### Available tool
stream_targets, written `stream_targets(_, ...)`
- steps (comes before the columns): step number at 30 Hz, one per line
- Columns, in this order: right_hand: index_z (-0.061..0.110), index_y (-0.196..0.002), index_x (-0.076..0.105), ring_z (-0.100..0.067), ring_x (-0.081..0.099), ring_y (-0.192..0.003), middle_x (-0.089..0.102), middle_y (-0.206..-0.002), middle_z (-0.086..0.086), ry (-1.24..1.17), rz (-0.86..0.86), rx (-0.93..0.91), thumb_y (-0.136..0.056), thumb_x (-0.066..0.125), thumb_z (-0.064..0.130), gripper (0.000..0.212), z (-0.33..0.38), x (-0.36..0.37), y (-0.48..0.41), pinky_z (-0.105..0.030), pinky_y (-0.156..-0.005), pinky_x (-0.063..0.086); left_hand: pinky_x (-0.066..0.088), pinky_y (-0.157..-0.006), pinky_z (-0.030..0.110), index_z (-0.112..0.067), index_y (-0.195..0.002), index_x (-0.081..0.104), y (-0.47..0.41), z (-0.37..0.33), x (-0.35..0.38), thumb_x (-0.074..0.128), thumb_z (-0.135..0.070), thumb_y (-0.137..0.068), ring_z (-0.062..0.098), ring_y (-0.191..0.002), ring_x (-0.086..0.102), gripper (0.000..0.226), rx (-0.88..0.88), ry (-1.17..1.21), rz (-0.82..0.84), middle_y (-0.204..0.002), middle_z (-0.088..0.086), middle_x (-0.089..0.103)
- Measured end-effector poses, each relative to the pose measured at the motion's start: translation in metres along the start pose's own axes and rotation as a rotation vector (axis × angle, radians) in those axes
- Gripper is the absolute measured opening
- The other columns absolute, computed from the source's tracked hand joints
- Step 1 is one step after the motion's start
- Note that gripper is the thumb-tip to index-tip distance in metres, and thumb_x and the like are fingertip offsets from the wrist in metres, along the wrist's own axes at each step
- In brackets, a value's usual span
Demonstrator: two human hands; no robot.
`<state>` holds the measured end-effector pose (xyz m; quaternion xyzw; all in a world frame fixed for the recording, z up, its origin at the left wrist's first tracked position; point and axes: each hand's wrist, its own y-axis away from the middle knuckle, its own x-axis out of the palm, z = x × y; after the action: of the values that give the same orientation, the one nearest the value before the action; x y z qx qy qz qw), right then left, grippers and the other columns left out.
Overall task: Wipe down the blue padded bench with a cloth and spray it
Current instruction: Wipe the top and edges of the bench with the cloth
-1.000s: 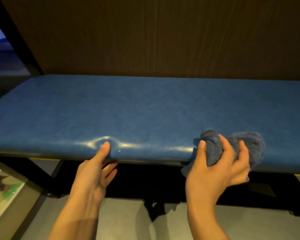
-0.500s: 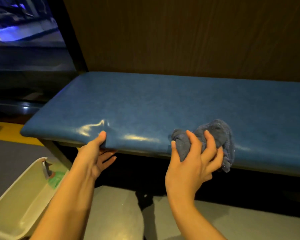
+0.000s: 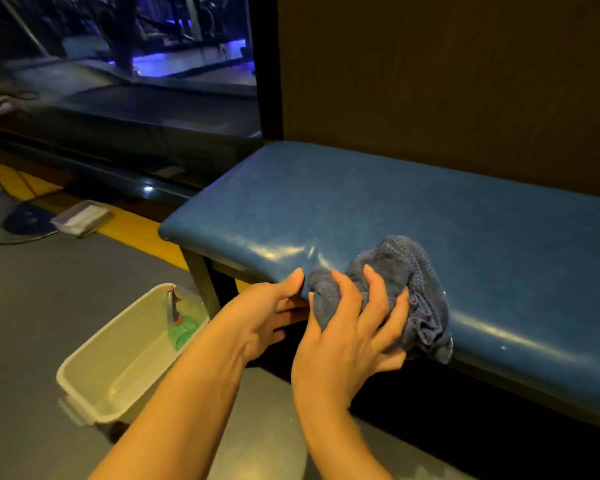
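Note:
The blue padded bench (image 3: 413,216) runs from the centre to the right, against a dark wood wall. My right hand (image 3: 350,334) presses a bunched grey-blue cloth (image 3: 406,271) onto the bench's front edge, near its left end. My left hand (image 3: 267,310) grips that front edge just left of the cloth, thumb on top and fingers under the padding. A spray bottle (image 3: 179,323) with a green body lies inside a beige tub on the floor; only part of it shows.
The beige plastic tub (image 3: 94,375) sits on the grey floor left of the bench leg (image 3: 201,282). A yellow floor stripe (image 3: 132,230), a small white tray (image 3: 80,216) and a dark round base (image 3: 28,220) lie further left. Dark machinery stands behind.
My right hand has slid the cloth leftward along the front edge until it sits beside my left hand. The view has swung left, bringing the bench's left end and the tub into view.

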<state>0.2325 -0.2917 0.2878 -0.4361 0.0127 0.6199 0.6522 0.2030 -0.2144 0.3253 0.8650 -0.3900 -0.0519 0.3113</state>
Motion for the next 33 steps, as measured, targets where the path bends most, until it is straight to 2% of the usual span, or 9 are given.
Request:
stream_targets(2,0.028,-0.107,0.059,-0.03,0.025,-0.133,0.036,-0.135,0.004,0.008,0.015,-0.052,-0.072,0.05,0.038,0.038,0.006,0.007,0.004,-0.067,-0.084,0.035,0.032,-0.108,0.043,-0.019,-0.103,0.063,0.003,0.004,-0.014,0.036,-0.047,-0.094,0.02,-0.107,0.06,0.04,0.013,0.059,0.049,-0.097,-0.003,0.071)
stream_targets(5,0.028,-0.108,0.058,-0.03,0.027,-0.132,0.038,-0.134,0.004,0.061,0.037,-0.172,-0.07,0.071,0.032,0.04,0.01,0.022,0.007,-0.065,-0.089,0.03,0.036,-0.102,0.042,-0.018,-0.087,0.059,-0.003,0.003,-0.036,0.03,-0.051,-0.095,0.018,-0.092,0.06,0.045,0.089,0.23,-0.059,-0.091,0.001,0.067)
stream_targets(9,0.028,-0.108,0.053,-0.027,0.033,-0.129,0.04,-0.13,0.003,0.141,0.025,-0.426,-0.07,0.076,0.025,0.044,0.026,0.04,0.005,-0.056,-0.094,0.023,0.051,-0.057,0.025,-0.015,-0.089,0.058,-0.014,-0.004,-0.054,0.025,-0.046,-0.098,0.012,-0.066,0.063,0.046,0.149,0.357,-0.141,-0.074,0.003,0.068)
stream_targets(12,0.026,-0.106,0.06,-0.03,0.037,-0.123,0.049,-0.128,-0.002,0.147,0.035,-0.53,-0.082,0.051,0.024,0.026,0.043,0.051,-0.006,-0.054,-0.095,0.026,0.05,-0.068,0.027,-0.017,-0.097,0.063,-0.019,-0.001,-0.065,0.033,-0.04,-0.098,0.013,-0.078,0.063,0.039,0.173,0.428,-0.163,-0.07,0.0,0.074)
stream_targets(15,0.026,-0.108,0.061,-0.032,0.041,-0.116,0.061,-0.123,-0.003,0.201,0.084,-0.62,-0.083,0.041,0.021,0.033,0.053,0.057,-0.012,-0.053,-0.089,0.037,0.052,-0.058,0.023,-0.021,-0.091,0.064,-0.025,0.002,-0.074,0.038,-0.034,-0.099,0.01,-0.065,0.065,0.03,0.202,0.426,-0.167,-0.059,-0.005,0.073)
stream_targets(23,0.022,-0.09,0.061,-0.031,0.056,-0.093,0.064,-0.107,-0.005,0.169,0.118,-0.795,-0.079,0.055,0.019,0.013,0.08,0.077,-0.022,-0.044,-0.072,0.034,0.049,-0.063,0.027,-0.017,-0.081,0.061,-0.034,0.011,-0.078,0.046,-0.015,-0.093,0.014,-0.07,0.061,0.02,0.251,0.509,-0.215,-0.078,0.006,0.065)
stream_targets(27,0.021,-0.082,0.063,-0.029,0.057,-0.087,0.062,-0.099,-0.005,0.185,0.232,-0.859,-0.078,0.05,0.021,0.013,0.098,0.085,-0.021,-0.041,-0.067,0.035,0.05,-0.054,0.025,-0.019,-0.075,0.058,-0.036,0.015,-0.083,0.042,-0.014,-0.096,0.014,-0.055,0.064,0.027,0.257,0.53,-0.246,-0.049,-0.001,0.067)
stream_targets(31,0.019,-0.104,0.06,-0.031,0.052,-0.107,0.057,-0.116,-0.005,0.211,0.385,-1.046,-0.082,0.057,0.021,0.023,0.121,0.096,-0.027,-0.044,-0.079,0.04,0.051,-0.042,0.018,-0.013,-0.072,0.055,-0.043,0.022,-0.094,0.04,-0.011,-0.097,0.011,-0.041,0.063,0.028,0.224,0.602,-0.331,-0.041,0.0,0.064)
stream_targets(33,0.016,-0.118,0.054,-0.034,0.04,-0.123,0.049,-0.129,-0.007,0.166,0.511,-1.162,-0.088,0.053,0.017,0.03,0.133,0.105,-0.028,-0.051,-0.092,0.034,0.05,-0.054,0.025,-0.013,-0.069,0.051,-0.051,0.027,-0.102,0.039,-0.009,-0.096,0.017,-0.053,0.055,0.029,0.183,0.675,-0.363,-0.05,0.004,0.059)
